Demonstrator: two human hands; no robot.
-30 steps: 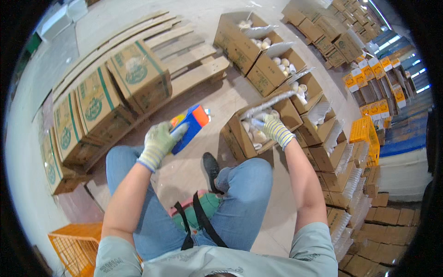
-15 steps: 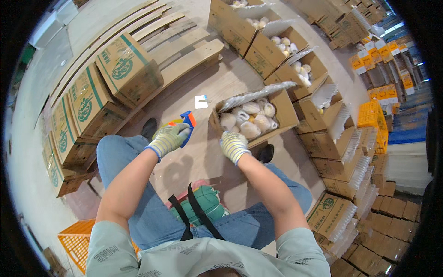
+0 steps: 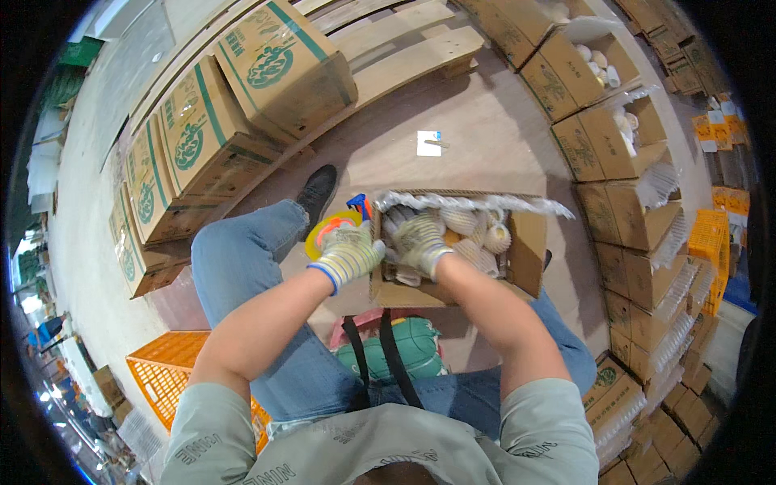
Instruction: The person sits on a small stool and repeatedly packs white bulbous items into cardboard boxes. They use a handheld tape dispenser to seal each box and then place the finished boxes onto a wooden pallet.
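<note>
My left hand (image 3: 349, 249), in a striped knit glove, is closed on a tape dispenser (image 3: 325, 234) with a yellow roll and blue and orange parts. It is beside the left end of an open cardboard box (image 3: 529, 257). Inside the box lie several round fruits (image 3: 459, 220) in white foam nets. My right hand (image 3: 416, 238), gloved alike, reaches into the box's left end. Its fingers look stretched over the fruits there, somewhat blurred. A strip of clear bubble wrap (image 3: 477, 202) lies along the far rim.
Taped cartons (image 3: 190, 133) stand on a wooden pallet (image 3: 412, 56) at the left. Open boxes of fruit (image 3: 602, 141) line the right side. A white card (image 3: 429, 144) lies on the floor beyond the box. An orange crate (image 3: 166, 368) is at my left; a green cushion (image 3: 404, 349) is between my legs.
My right hand has moved from the box's near left corner into the box, over the fruits. The box now sits squarer to me, and the dispenser is closer to its left end. The view has shifted.
</note>
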